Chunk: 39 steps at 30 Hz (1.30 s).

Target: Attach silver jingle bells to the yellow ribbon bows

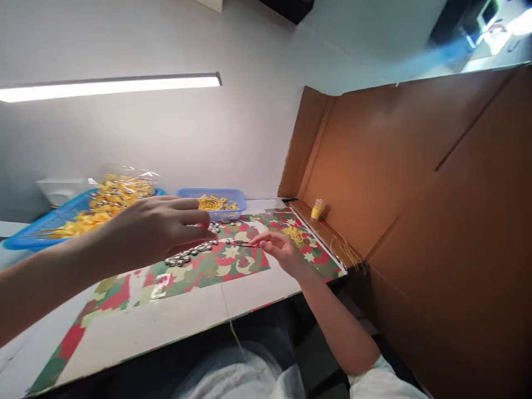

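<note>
Resting near the far left corner of the worktop [174, 321], a blue tray [50, 226] bears yellow pieces [83, 224], with a clear bag [124, 191] of more yellow pieces on top. From the left, the person's left arm crosses in front of the tray, the forearm sloping up and then levelling at the wrist. The left hand [166, 219] hangs palm down, back upward, its fingers bent and pointing right, with a narrow gap between thumb and fingertips; whether anything small sits in that gap I cannot tell. Below and just beyond it, silver pieces [189, 255] lie loosely heaped on the patterned sheet [208, 272]. Behind them, by the far edge, stands a blue basket [235, 197] with slim yellow pieces [218, 203]. Right of the heap, the right hand [282, 252] pinches a slim dark tool [243, 244] between thumb and fingers, its tip aimed left toward the left hand. The right forearm rises from the near right, the wrist bent leftward. Beyond, yellow strands [293, 235] lie near the right edge, where 1 small yellow bottle [317, 209] stands beside a tall cardboard panel [399, 166].
</note>
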Available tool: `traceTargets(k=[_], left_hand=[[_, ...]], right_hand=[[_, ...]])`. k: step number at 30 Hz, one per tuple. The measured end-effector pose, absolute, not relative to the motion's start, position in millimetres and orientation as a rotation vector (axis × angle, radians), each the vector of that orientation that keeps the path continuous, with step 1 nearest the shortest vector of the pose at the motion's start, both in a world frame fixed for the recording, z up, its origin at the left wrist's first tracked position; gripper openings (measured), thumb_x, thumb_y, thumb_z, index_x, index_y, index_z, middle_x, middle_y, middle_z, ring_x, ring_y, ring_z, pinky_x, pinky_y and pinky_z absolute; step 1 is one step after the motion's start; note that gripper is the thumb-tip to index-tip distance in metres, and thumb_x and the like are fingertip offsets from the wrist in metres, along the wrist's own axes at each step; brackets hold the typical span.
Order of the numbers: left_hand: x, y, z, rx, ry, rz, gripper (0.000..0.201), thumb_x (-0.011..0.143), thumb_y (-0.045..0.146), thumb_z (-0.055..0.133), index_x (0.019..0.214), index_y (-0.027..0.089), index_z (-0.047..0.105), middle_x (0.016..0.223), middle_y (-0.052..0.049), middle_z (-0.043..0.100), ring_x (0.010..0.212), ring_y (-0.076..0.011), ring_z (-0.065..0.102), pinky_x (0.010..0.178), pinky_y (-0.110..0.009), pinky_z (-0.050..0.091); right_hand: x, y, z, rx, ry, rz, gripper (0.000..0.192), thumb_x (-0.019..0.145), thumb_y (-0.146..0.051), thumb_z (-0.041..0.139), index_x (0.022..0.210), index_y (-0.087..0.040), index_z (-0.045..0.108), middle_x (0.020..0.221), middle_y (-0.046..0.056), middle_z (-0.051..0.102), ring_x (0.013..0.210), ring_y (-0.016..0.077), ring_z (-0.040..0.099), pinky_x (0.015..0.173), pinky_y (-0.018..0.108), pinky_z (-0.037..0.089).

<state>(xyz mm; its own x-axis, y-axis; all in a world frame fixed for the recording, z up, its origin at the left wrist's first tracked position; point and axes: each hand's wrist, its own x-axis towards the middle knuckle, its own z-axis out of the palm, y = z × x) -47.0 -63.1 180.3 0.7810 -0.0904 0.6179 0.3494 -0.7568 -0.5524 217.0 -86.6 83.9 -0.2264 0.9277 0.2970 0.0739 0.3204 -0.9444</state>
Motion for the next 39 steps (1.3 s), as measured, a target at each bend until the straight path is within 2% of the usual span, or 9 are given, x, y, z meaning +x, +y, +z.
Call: traceTargets(k=[2, 5, 8, 12, 18, 25, 30, 34, 39], left_hand=[[-51.1, -59.3, 185.4, -2.234, -0.175, -0.743, 0.029, 0.096, 0.025, 0.042, 0.082, 0.023, 0.067, 0.064, 0.005, 0.056, 0.059, -0.0084, 0.043, 0.052, -0.024, 0.031], [-56.9, -49.6, 171.4, -2.095, -0.178, -0.811, 0.018, 0.089, 0.014, 0.053, 0.09, 0.026, 0.066, 0.071, 0.004, 0.061, 0.063, -0.0108, 0.047, 0.056, -0.026, 0.036], [-63.3, -40.9, 146.1, -2.019, -0.216, -0.839, 0.032, 0.085, 0.009, 0.055, 0.105, 0.033, 0.062, 0.073, 0.005, 0.062, 0.064, -0.0118, 0.048, 0.058, -0.026, 0.039], [-64.2, -34.3, 122.3, -1.967, -0.254, -0.872, 0.042, 0.082, 0.007, 0.057, 0.114, 0.036, 0.057, 0.072, 0.006, 0.061, 0.063, -0.011, 0.046, 0.058, -0.025, 0.039], [-58.1, -24.7, 110.5, -2.022, -0.205, -0.85, 0.022, 0.084, 0.012, 0.059, 0.098, 0.029, 0.061, 0.071, 0.007, 0.061, 0.063, -0.0109, 0.043, 0.057, -0.025, 0.037], [-62.5, -14.7, 103.5, -1.972, -0.229, -0.774, 0.012, 0.088, 0.018, 0.057, 0.098, 0.024, 0.058, 0.07, 0.01, 0.059, 0.065, -0.0098, 0.045, 0.06, -0.024, 0.039], [-61.5, -10.8, 93.7, -2.011, -0.265, -0.704, 0.009, 0.094, 0.018, 0.048, 0.091, 0.021, 0.057, 0.074, 0.01, 0.061, 0.065, -0.0087, 0.045, 0.061, -0.025, 0.037], [-52.9, -19.0, 76.2, -2.126, -0.201, -0.731, 0.007, 0.09, 0.017, 0.054, 0.085, 0.019, 0.057, 0.07, 0.008, 0.059, 0.063, -0.0101, 0.044, 0.058, -0.026, 0.036], [-37.3, -63.8, 49.9, -2.419, -0.058, -0.719, 0.011, 0.087, 0.015, 0.056, 0.077, 0.018, 0.059, 0.066, 0.003, 0.055, 0.058, -0.0107, 0.04, 0.052, -0.029, 0.032]], right_hand=[[181.5, -77.5, 88.3, -0.835, -1.529, 1.336, 0.034, 0.08, -0.051, 0.057, 0.083, -0.02, 0.071, 0.093, 0.005, 0.069, 0.086, 0.0173, 0.06, 0.078, 0.03, 0.044], [142.4, -67.8, 85.0, -0.778, -1.257, 1.702, 0.037, 0.078, -0.053, 0.058, 0.084, -0.019, 0.071, 0.096, 0.007, 0.069, 0.085, 0.0164, 0.06, 0.072, 0.029, 0.042], [122.3, -63.8, 79.4, -0.77, -0.954, 1.825, 0.028, 0.078, -0.047, 0.062, 0.084, -0.021, 0.07, 0.101, 0.005, 0.068, 0.085, 0.015, 0.058, 0.071, 0.028, 0.041], [117.4, -61.1, 76.0, -0.771, -0.758, 1.883, 0.018, 0.075, -0.039, 0.067, 0.079, -0.021, 0.066, 0.093, 0.001, 0.067, 0.079, 0.0129, 0.056, 0.068, 0.027, 0.038], [122.1, -44.9, 74.3, -0.76, -0.741, 1.974, 0.012, 0.074, -0.032, 0.066, 0.08, -0.021, 0.065, 0.075, -0.003, 0.062, 0.071, 0.0106, 0.053, 0.063, 0.025, 0.037], [116.5, -31.5, 86.9, -0.978, -0.781, 1.909, 0.002, 0.075, -0.021, 0.061, 0.074, -0.02, 0.061, 0.068, -0.005, 0.059, 0.065, 0.0087, 0.051, 0.063, 0.024, 0.035], [108.2, -25.7, 85.8, -0.931, -0.717, 1.888, 0.013, 0.082, -0.017, 0.055, 0.069, -0.018, 0.056, 0.063, -0.005, 0.059, 0.058, 0.0077, 0.049, 0.064, 0.024, 0.038], [113.0, -12.3, 79.8, -0.863, -0.622, 1.861, 0.014, 0.086, -0.015, 0.051, 0.073, -0.019, 0.055, 0.073, -0.001, 0.068, 0.066, 0.011, 0.059, 0.067, 0.026, 0.043], [132.2, 2.0, 82.0, -0.827, -0.61, 1.767, 0.013, 0.086, -0.015, 0.054, 0.073, -0.019, 0.056, 0.066, -0.004, 0.067, 0.063, 0.0097, 0.062, 0.069, 0.026, 0.047]])
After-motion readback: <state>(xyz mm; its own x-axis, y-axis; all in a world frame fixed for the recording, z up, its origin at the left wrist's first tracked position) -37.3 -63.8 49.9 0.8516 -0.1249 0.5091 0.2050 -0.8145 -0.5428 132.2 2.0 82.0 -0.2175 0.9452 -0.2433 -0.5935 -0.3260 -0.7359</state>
